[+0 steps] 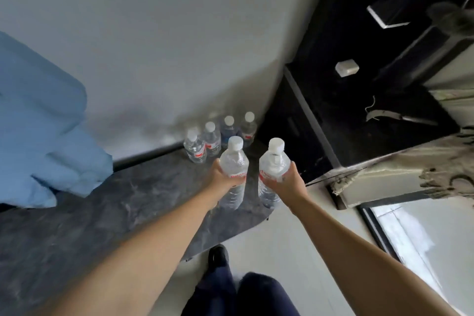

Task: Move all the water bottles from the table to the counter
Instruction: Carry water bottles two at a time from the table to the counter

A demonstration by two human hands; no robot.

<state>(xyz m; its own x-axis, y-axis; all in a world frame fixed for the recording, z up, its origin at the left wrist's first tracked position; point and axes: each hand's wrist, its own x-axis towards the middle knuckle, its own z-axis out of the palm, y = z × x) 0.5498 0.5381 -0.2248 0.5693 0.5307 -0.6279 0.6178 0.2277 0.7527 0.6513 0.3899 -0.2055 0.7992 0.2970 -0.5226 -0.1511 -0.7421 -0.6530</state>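
Note:
My left hand (pixel 221 179) grips a clear water bottle (pixel 234 161) with a white cap and red label. My right hand (pixel 287 181) grips a second bottle of the same kind (pixel 272 163). Both bottles are upright, side by side over the far end of the dark marbled counter (pixel 102 218). Behind them, several more water bottles (pixel 213 140) stand in a row on the counter against the white wall.
A light blue cloth (pixel 43 136) lies on the counter at the left. A black cabinet (pixel 359 84) stands just right of the bottles, with a small white block (pixel 346 68) on it. My legs and a shoe (pixel 218 256) show below on the pale floor.

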